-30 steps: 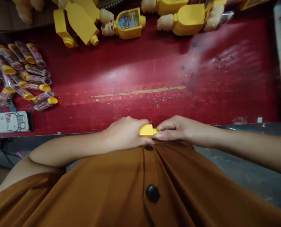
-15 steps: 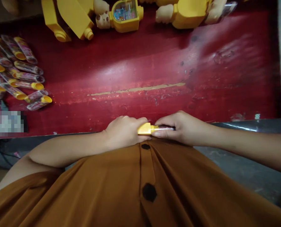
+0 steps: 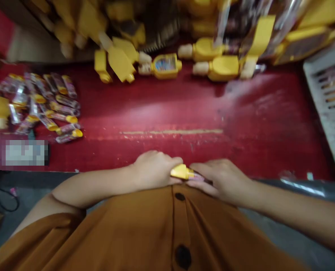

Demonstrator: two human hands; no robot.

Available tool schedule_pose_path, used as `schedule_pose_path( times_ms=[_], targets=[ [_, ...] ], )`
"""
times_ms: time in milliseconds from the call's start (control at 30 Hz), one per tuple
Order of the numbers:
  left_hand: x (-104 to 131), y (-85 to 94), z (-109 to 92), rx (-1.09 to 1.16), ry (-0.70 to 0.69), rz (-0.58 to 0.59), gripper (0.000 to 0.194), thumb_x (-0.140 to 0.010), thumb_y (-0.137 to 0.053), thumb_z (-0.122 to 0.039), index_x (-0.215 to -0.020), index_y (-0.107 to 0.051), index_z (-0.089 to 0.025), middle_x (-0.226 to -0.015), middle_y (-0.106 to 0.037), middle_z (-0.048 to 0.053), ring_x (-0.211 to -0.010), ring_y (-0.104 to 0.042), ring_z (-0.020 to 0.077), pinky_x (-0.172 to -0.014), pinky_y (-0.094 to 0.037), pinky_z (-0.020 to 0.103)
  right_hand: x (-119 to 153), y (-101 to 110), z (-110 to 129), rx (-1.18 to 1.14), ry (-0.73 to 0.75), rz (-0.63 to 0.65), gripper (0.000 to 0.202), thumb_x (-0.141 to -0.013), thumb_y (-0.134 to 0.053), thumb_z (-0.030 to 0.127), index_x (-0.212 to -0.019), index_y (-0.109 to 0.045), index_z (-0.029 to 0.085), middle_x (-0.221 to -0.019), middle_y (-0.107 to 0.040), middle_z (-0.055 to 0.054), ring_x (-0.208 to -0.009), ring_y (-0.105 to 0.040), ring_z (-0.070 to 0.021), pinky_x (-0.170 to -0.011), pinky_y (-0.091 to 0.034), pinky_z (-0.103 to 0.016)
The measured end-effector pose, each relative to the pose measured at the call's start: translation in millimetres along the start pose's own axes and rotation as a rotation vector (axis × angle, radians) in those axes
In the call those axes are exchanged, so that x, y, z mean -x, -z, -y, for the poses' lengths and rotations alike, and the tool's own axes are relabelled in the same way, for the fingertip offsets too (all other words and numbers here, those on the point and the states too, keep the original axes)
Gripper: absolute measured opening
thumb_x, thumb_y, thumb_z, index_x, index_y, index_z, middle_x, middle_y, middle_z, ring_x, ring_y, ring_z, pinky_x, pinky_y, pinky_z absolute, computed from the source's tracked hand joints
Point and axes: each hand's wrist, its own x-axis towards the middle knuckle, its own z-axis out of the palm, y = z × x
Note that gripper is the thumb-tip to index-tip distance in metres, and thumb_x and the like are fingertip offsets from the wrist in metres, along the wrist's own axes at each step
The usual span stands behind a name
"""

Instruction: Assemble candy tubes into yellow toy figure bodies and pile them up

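Close in front of the brown shirt, my left hand (image 3: 157,169) is closed around a yellow plastic toy piece (image 3: 179,171); most of it is hidden in the palm. My right hand (image 3: 223,178) grips a small clear tube (image 3: 197,177) with dark and pinkish contents between thumb and fingers. The tube's end meets the yellow piece end to end, in line with it. Whether the two are screwed together I cannot tell. Both hands are at the near edge of the red table (image 3: 156,154).
Several filled tubes with yellow caps (image 3: 67,103) lie heaped at the left, near a blurred-out box (image 3: 26,152). Yellow toys with pale animal heads (image 3: 165,67) line the back, with more piled behind. A white slotted basket (image 3: 325,98) stands at the right.
The view has tilted up and back, showing more piled toys and the basket. My hands keep the yellow piece and tube joined; the right fingers have shifted slightly around the tube.
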Motion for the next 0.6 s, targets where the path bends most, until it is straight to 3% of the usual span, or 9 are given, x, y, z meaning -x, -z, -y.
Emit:
schedule_pose_path(
  times_ms=[100, 167, 233, 300, 367, 400, 467, 600],
  targets=[
    [-9, 5.5, 8, 0.012, -0.057, -0.168, 0.035, -0.073, -0.051, -0.052, -0.09, -0.058, -0.022, -0.071, -0.065, 0.002, -0.06, -0.061, 0.0184, -0.053, -0.045, 0.027, -9, 16, -7, -0.002, 0.023, -0.063, 0.027, -0.087, -0.039, 0.035, -0.076, -0.055, 0.017, -0.063, -0.058, -0.001, -0.054, -0.054, -0.0127, -0.048, -0.036, -0.023],
    [-22, 19.7, 25, 0.009, -0.11, -0.418, 0.042, -0.073, -0.05, -0.055, -0.1, -0.054, -0.022, -0.09, -0.065, 0.004, -0.077, -0.062, 0.0193, -0.064, -0.048, 0.029, -19, 41, -19, 0.072, 0.059, -0.22, 0.023, -0.086, -0.039, 0.036, -0.085, -0.055, 0.018, -0.073, -0.062, -0.003, -0.062, -0.058, -0.0151, -0.054, -0.043, -0.026],
    [-32, 39.0, 52, -0.039, -0.088, -0.754, 0.049, -0.073, -0.05, -0.056, -0.109, -0.048, -0.022, -0.11, -0.057, 0.009, -0.099, -0.055, 0.0211, -0.08, -0.045, 0.033, -33, 74, -34, 0.134, -0.013, -0.392, 0.025, -0.085, -0.04, 0.039, -0.095, -0.053, 0.02, -0.085, -0.063, -0.006, -0.07, -0.059, -0.0181, -0.06, -0.046, -0.029],
    [-38, 56.4, 85, -0.094, 0.091, -1.106, 0.051, -0.073, -0.051, -0.054, -0.11, -0.045, -0.019, -0.121, -0.047, 0.014, -0.113, -0.044, 0.0239, -0.092, -0.037, 0.039, -48, 113, -50, 0.176, -0.215, -0.533, 0.031, -0.084, -0.04, 0.041, -0.101, -0.05, 0.018, -0.092, -0.06, -0.01, -0.076, -0.059, -0.0213, -0.063, -0.047, -0.032],
    [-43, 67.0, 119, -0.067, 0.392, -1.369, 0.054, -0.072, -0.055, -0.05, -0.111, -0.042, -0.015, -0.127, -0.038, 0.019, -0.121, -0.033, 0.0269, -0.099, -0.027, 0.043, -67, 152, -66, 0.214, -0.401, -0.664, 0.037, -0.084, -0.038, 0.039, -0.109, -0.045, 0.013, -0.103, -0.054, -0.016, -0.088, -0.055, -0.0247, -0.071, -0.045, -0.035],
    [-46, 69.9, 135, -0.008, 0.542, -1.42, 0.058, -0.069, -0.058, -0.048, -0.111, -0.04, -0.012, -0.129, -0.034, 0.022, -0.124, -0.028, 0.0283, -0.101, -0.023, 0.044, -77, 171, -75, 0.236, -0.438, -0.727, 0.039, -0.084, -0.036, 0.035, -0.114, -0.041, 0.01, -0.11, -0.049, -0.018, -0.097, -0.051, -0.0252, -0.079, -0.043, -0.036],
    [-53, 72.9, 161, 0.192, 0.802, -1.402, 0.056, -0.072, -0.057, -0.039, -0.114, -0.035, -0.009, -0.129, -0.033, 0.024, -0.126, -0.026, 0.0287, -0.101, -0.023, 0.043, -99, 204, -96, 0.263, -0.528, -0.795, 0.041, -0.086, -0.032, 0.031, -0.12, -0.033, 0.008, -0.116, -0.043, -0.019, -0.103, -0.046, -0.0242, -0.085, -0.039, -0.036],
    [-60, 76.7, 181, 0.386, 0.812, -1.315, 0.038, -0.079, -0.044, -0.03, -0.111, -0.039, -0.009, -0.108, -0.053, 0.021, -0.106, -0.049, 0.0316, -0.089, -0.035, 0.047, -147, 248, -138, 0.303, -0.679, -0.874, 0.037, -0.084, -0.037, 0.02, -0.118, -0.035, 0.005, -0.112, -0.046, -0.018, -0.099, -0.047, -0.0207, -0.083, -0.04, -0.034]
  ],
)
